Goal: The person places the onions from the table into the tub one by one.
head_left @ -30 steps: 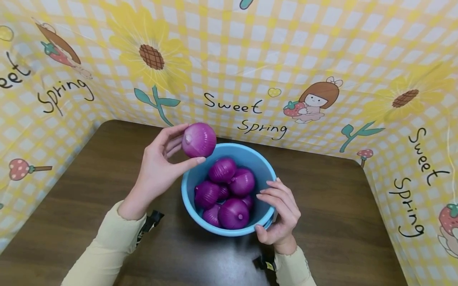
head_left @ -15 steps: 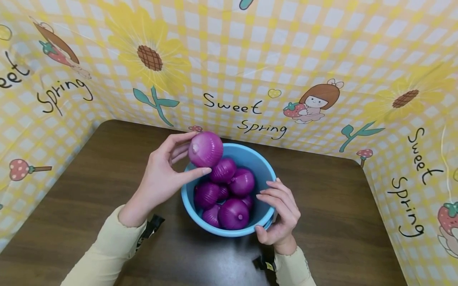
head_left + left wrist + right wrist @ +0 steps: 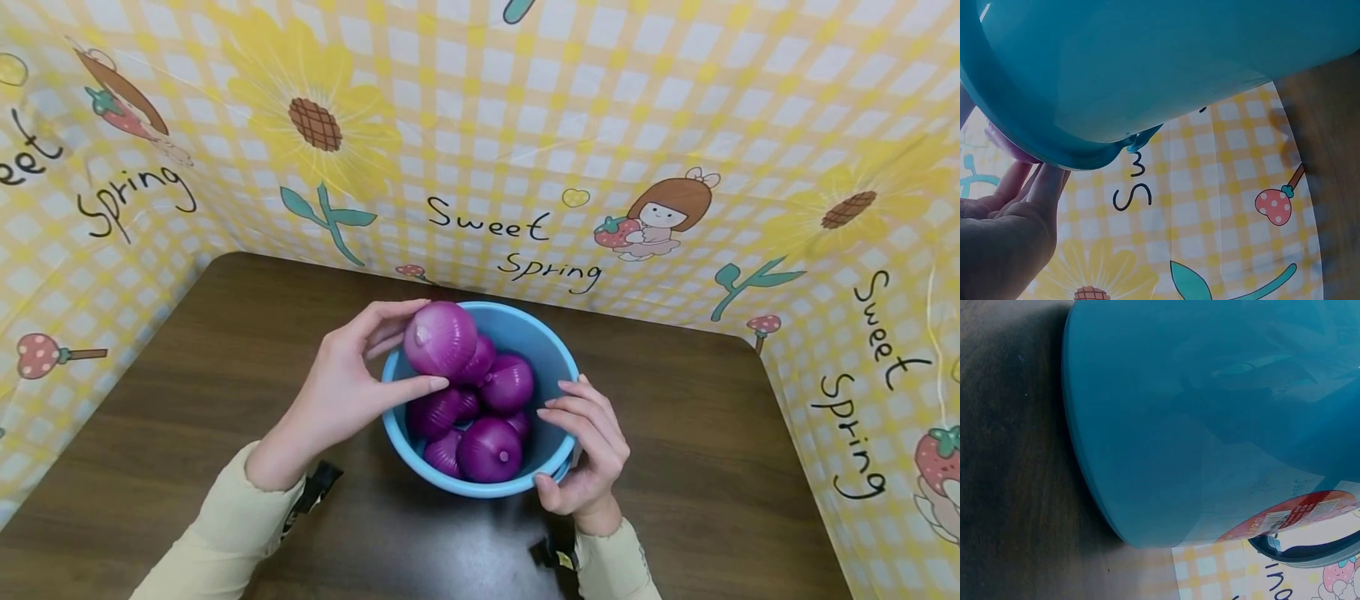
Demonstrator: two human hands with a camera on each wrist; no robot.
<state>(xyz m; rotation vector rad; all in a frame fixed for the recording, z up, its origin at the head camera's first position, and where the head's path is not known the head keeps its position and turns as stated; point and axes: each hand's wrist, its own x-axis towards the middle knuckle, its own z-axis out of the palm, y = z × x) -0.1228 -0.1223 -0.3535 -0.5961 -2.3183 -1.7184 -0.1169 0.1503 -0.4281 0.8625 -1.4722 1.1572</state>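
My left hand (image 3: 348,387) grips a shiny purple onion (image 3: 440,339) between thumb and fingers, over the left part of a blue bucket (image 3: 395,442). Inside the bucket lie several more purple onions (image 3: 490,450); the held one partly covers those at the back left. On the right side, my right hand (image 3: 592,446) holds the rim, fingers over the edge and thumb outside. In the left wrist view the bucket wall (image 3: 1147,69) fills the top, with the left hand (image 3: 1010,231) beside its rim. Only the bucket's side (image 3: 1197,425) shows in the right wrist view.
The bucket stands on a dark brown wooden table (image 3: 690,467). A yellow checked cloth (image 3: 480,125) with printed flowers and lettering rises behind the table and along both sides. A red label (image 3: 1291,515) and a handle (image 3: 1310,553) are on the bucket's outside.
The left hand has carried its onion right and toward the person, from beside the far-left rim to over the bucket. The right hand and the bucket stay in place.
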